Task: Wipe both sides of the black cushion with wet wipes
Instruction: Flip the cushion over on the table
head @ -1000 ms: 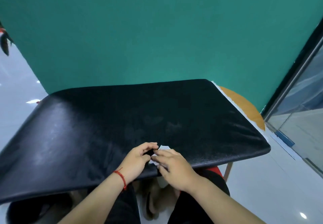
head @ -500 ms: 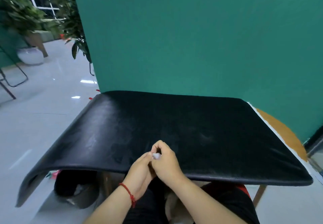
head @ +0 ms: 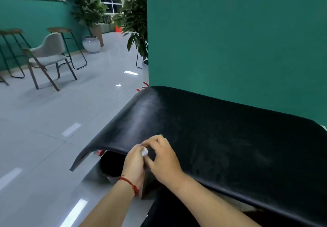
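The black cushion [head: 221,138] lies flat over a table, its left end drooping down past the table's edge. Over its near left edge my left hand [head: 133,163] and my right hand [head: 163,159] meet, fingers pinched together. Between their fingertips sits a small crumpled white wet wipe [head: 144,151], balled up and mostly hidden by the fingers. A red string bracelet [head: 130,184] circles my left wrist.
A dark round bin [head: 111,163] stands on the floor under the cushion's drooping left end. A green wall [head: 230,40] rises right behind the cushion. A grey chair [head: 47,56], bar stools and potted plants [head: 88,14] stand far left on the glossy tiled floor.
The view has swung to the left, bringing the bin and the room into sight. My hands have closed together and balled the wipe up between the fingertips, shifting towards the cushion's left end.
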A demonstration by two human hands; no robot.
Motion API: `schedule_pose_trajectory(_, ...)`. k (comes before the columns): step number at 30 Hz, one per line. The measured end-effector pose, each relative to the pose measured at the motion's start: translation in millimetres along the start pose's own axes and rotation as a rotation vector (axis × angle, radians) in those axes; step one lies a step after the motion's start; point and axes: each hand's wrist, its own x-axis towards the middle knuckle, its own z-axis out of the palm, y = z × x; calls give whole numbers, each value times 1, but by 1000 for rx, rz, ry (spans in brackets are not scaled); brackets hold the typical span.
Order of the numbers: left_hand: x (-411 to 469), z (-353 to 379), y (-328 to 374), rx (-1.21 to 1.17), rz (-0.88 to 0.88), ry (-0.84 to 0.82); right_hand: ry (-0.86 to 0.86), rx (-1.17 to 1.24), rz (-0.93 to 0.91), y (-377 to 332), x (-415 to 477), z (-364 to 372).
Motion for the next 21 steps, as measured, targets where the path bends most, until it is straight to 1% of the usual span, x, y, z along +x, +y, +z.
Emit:
schedule_pose_trajectory(2,6,-17,6,42,48,-3,-43,32,16,-10,15,16)
schedule_pose_trajectory(4,18,-41,9,138,106,-52,-124,67,60,-14,27,34)
schedule_pose_trajectory(6,31,-69,10,236,84,-84,-209,66,78,-12,34,56)
schedule_pose_trajectory(8,39,-96,4,305,60,-97,-265,-16,44,-8,36,75)
schedule_pose_trajectory(9,45,-112,-2,341,66,-67,-275,-75,14,-6,36,84)
schedule_pose_trajectory(11,55,-139,-12,451,87,53,-285,-155,-55,-3,33,100)
schedule_pose_trajectory(13,69,-165,-22,633,88,167,-330,-152,-104,-1,25,118)
schedule_pose_trajectory(14,77,-174,-27,733,68,185,-371,-143,-90,-1,18,125)
schedule_pose_trajectory(15,93,-187,-34,805,26,207,-426,-127,-37,1,13,141)
schedule_pose_trajectory(17,123,-196,-39,788,-98,250,-509,-52,169,9,9,166)
schedule_pose_trajectory(19,158,-200,-44,665,-197,246,-524,170,533,23,19,201)
schedule_pose_trajectory(21,181,-195,-40,427,-306,219,-457,504,892,31,41,224)
